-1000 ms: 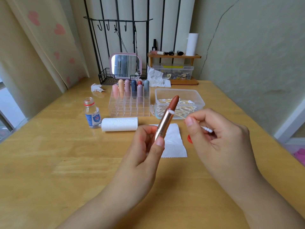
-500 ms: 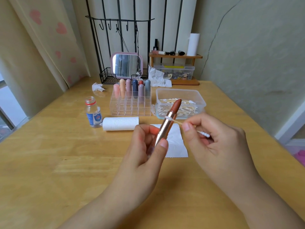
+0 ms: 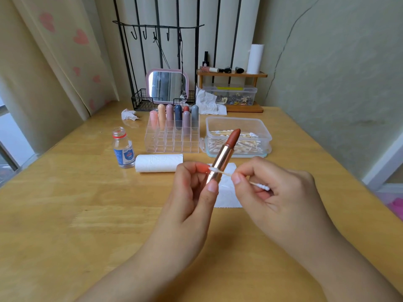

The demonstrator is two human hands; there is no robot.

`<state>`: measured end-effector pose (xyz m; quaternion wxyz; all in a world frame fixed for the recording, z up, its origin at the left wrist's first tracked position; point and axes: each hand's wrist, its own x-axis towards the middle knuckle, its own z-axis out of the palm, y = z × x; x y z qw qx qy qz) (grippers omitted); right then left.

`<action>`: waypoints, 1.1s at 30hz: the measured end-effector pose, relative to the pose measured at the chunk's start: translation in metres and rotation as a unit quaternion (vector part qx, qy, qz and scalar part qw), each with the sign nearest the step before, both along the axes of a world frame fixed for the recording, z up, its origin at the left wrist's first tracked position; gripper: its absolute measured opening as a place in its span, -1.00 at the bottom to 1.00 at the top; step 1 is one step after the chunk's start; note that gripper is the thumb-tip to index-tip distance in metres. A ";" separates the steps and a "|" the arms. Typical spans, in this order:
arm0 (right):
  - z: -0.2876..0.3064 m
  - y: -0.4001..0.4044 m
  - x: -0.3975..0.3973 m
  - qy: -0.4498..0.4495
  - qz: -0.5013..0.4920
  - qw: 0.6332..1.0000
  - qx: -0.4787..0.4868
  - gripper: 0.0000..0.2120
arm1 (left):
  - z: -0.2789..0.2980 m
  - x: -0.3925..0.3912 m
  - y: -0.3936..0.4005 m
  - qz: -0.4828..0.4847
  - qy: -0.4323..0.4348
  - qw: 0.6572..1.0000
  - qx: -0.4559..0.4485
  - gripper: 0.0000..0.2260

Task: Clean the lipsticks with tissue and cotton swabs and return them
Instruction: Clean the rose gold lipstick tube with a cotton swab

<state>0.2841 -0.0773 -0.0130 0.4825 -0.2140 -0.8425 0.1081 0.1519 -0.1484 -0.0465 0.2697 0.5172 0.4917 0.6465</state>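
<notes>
Pinched between thumb and fingers of the left hand [image 3: 192, 192], the lipstick [image 3: 224, 155] stands tilted, its brown-red bullet wound out and leaning up and to the right, over the tissue [image 3: 227, 197] lying flat on the table [image 3: 87, 214]. That tilt seems meant to turn the metal tube toward the other hand. The right hand [image 3: 281, 197] grips a swab [image 3: 239, 177] by its wooden stick, thumb and forefinger near the middle; 1 cotton tip touches the tube low down, just above the left fingertips, while the other tip pokes out past the right palm. Holding the stick short likely gives firmer control for rubbing a narrow band of the casing.

Behind the hands, a clear rack [image 3: 172, 138] holds 7 capped lipsticks in its back rows, the front cells left free, probably for returns. Beside it on the right sits a tub [image 3: 237, 125] of spare swabs, within easy reach. A tissue roll [image 3: 159, 163] lies on its side in front of the rack, and a small uncapped bottle [image 3: 123, 149] of clear liquid stands to its left.

My guess is the cleaning of this lipstick is midway: its cap is not in view, and it has yet to go back into the rack.
</notes>
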 end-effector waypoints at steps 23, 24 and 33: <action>0.003 0.003 0.001 0.022 -0.033 0.999 0.028 -0.81 | -0.001 -0.003 -0.002 0.017 0.031 0.999 -0.012 -0.83; 0.004 0.003 0.002 0.024 -0.031 0.999 0.027 -0.81 | -0.001 -0.004 -0.002 0.014 0.026 0.999 -0.016 -0.78; 0.001 0.002 0.002 0.023 -0.030 0.999 0.018 -0.81 | -0.001 -0.002 -0.001 0.041 0.059 0.997 -0.006 -0.95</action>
